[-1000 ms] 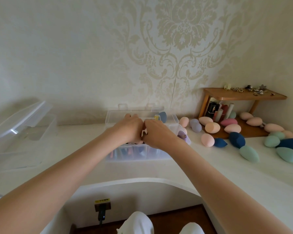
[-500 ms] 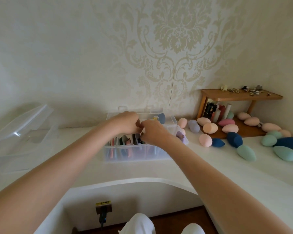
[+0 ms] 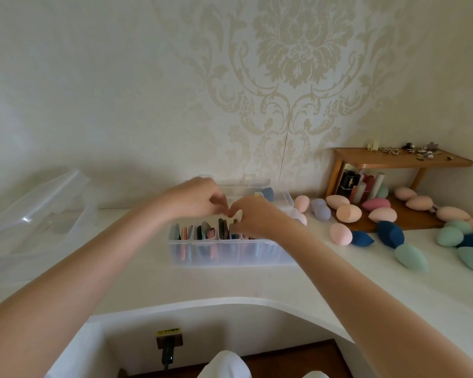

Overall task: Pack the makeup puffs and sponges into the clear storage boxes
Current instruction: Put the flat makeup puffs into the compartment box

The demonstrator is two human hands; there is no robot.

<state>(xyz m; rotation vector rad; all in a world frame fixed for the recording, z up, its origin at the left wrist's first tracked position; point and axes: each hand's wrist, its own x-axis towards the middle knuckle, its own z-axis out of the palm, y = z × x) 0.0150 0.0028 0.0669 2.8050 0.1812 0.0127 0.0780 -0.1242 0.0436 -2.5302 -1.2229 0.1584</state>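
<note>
A clear storage box [image 3: 230,252] was positioned on the white counter [image 3: 257,285] at the centre of the frame. Its front row of compartments was filled with flat makeup puffs [image 3: 202,233] stood on edge, in pink, blue, teal and dark colours. A blue sponge [image 3: 268,193] was visible in a rear compartment of the same box.

Both hands were held over the box, just above the puffs. The left hand [image 3: 194,199] was located at the upper centre, with its fingers curled downward and its fingertips brought close to those of the right hand. The right hand [image 3: 253,216] was positioned just to the right of it, with its fingers curled down towards the puffs in the right part of the front row. Whether either grip was pinching a puff or pressed together on nothing could not be determined, since the fingertips were blurred and partly hidden.

A second clear box [image 3: 33,214] with its lid raised was located at the left edge of the frame, well apart from the hands. Egg-shaped sponges [image 3: 348,213] in peach, pink, lilac, navy and mint were scattered over the counter at the right of the frame, some on the lower board of a small wooden shelf [image 3: 399,159].
</note>
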